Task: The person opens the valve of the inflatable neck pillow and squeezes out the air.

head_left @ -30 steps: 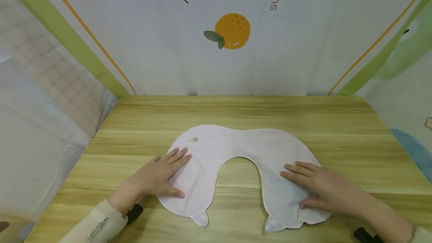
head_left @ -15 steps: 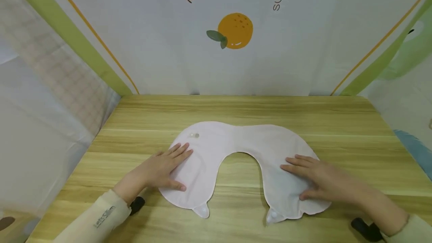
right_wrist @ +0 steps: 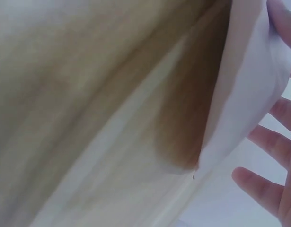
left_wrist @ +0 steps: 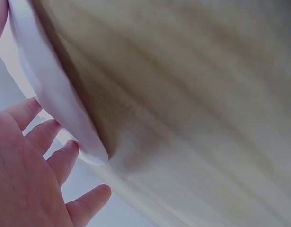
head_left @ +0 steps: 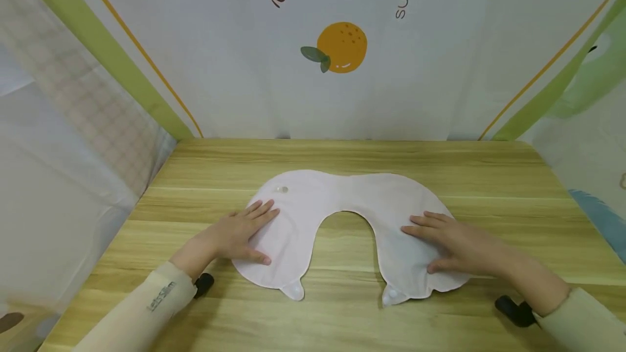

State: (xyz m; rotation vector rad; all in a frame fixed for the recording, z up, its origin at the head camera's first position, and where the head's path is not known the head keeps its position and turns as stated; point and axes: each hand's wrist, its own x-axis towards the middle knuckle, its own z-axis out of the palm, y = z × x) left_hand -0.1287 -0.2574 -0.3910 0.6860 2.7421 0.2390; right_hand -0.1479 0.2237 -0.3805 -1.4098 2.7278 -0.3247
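Observation:
A pale pink U-shaped neck pillow, flat-looking and apparently inflatable, lies on the wooden table with its opening toward me. A small clear valve shows at its upper left, and each end carries a tab, the left tab and the right tab. My left hand rests spread on the left lobe, thumb toward me. On the right lobe lies my right hand, fingers extended. Both wrist views show the pillow's edge raised a little above the table, with straight fingers over it.
The wood-grain table meets a white curtain printed with oranges at its far edge. Checked cloth hangs at the left. Black wrist-camera mounts sit by both wrists.
The neck pillow has slid away from me toward the far edge of the table, both hands travelling with it and staying spread on its lobes.

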